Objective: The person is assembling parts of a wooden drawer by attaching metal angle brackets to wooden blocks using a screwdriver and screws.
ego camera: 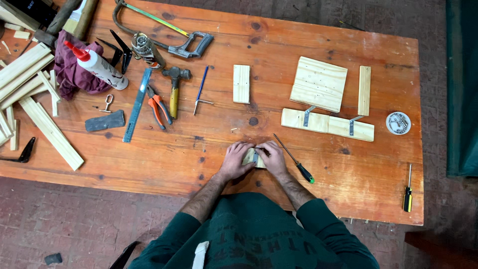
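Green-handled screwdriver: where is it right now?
In the head view, the green-handled screwdriver lies on the wooden table, just beside the right hand.

Even, fairly bright light falls from above on the orange wooden table [279, 45], with soft, short shadows beside the tools. A mild sheen shows on the varnished wood. The picture is sharp at centre. The wide lens bends the table's edges. The floor [74, 219] and right side are dimmer.
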